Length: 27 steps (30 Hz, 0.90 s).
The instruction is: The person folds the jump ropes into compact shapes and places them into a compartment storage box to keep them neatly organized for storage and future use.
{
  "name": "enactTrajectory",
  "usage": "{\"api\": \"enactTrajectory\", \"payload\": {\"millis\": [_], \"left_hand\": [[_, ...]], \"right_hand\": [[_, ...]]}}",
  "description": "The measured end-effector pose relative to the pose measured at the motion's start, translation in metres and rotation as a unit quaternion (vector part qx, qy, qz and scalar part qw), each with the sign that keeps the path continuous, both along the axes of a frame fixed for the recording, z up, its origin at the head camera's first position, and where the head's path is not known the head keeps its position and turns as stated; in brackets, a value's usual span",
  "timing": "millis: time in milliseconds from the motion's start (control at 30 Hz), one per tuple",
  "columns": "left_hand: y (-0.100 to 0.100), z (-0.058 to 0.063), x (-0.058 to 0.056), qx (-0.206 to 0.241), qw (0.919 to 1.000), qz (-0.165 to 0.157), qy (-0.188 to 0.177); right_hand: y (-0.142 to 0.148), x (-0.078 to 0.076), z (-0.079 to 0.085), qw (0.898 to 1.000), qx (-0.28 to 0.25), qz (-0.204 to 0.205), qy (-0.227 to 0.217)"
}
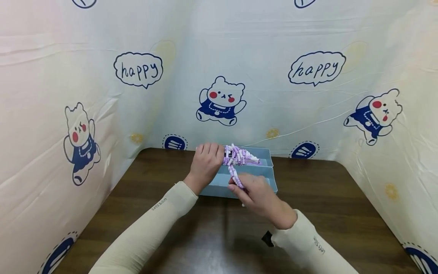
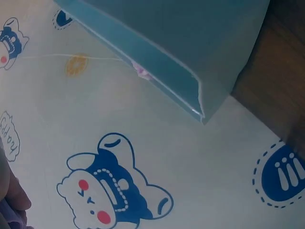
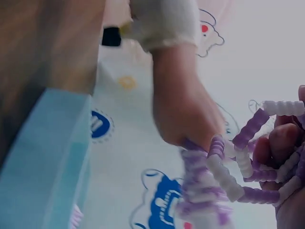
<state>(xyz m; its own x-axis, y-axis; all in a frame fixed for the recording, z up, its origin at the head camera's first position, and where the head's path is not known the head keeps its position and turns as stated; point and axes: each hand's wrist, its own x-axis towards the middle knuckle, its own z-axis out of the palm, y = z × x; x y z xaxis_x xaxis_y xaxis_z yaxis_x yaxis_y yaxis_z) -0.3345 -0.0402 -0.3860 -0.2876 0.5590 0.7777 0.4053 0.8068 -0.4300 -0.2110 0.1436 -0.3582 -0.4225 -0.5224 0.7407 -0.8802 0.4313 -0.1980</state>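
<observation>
A beaded jump rope (image 1: 241, 156) in purple and white segments is gathered into a bundle above the tray. My left hand (image 1: 206, 163) grips the bundle at its left end, with curled fingers. Below it, my right hand (image 1: 258, 194) holds a strand that runs down from the bundle. In the right wrist view, loops of the rope (image 3: 259, 193) hang by the right hand (image 3: 286, 148), while the left hand (image 3: 186, 109) holds the blurred bundle beyond. Only a bit of the left hand (image 2: 14, 191) shows in the left wrist view.
Under the hands, a light blue tray (image 1: 219, 191) with a divider stands on the dark wooden table (image 1: 164, 167). Something pale purple (image 2: 141, 71) shows at its edge in the left wrist view. A small black piece (image 1: 268, 239) sits by the right sleeve. Printed cloth hangs around the table.
</observation>
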Motion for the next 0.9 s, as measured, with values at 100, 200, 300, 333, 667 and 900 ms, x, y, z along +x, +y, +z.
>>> {"api": "enactTrajectory", "payload": {"millis": [100, 200, 300, 333, 667, 900], "left_hand": [[0.001, -0.007, -0.001, -0.009, 0.9999, -0.008, -0.003], [0.001, -0.013, -0.001, -0.024, 0.9997, -0.007, -0.008], [0.0, -0.018, -0.001, -0.034, 0.9993, -0.008, -0.009], [-0.001, -0.019, -0.001, -0.037, 0.9992, -0.012, -0.011], [0.0, -0.026, 0.009, -0.072, 0.9965, -0.043, -0.007], [-0.002, -0.03, 0.015, -0.105, 0.9921, -0.068, -0.004]], "right_hand": [[0.006, -0.002, 0.013, 0.999, 0.014, -0.02, 0.029], [0.01, -0.003, 0.026, 0.997, 0.031, -0.045, 0.048], [0.013, -0.007, 0.039, 0.994, 0.058, -0.071, 0.06], [0.014, -0.008, 0.043, 0.993, 0.068, -0.079, 0.063], [0.023, -0.021, 0.071, 0.982, 0.128, -0.135, 0.044], [0.031, -0.035, 0.081, 0.979, 0.134, -0.145, 0.058]]}}
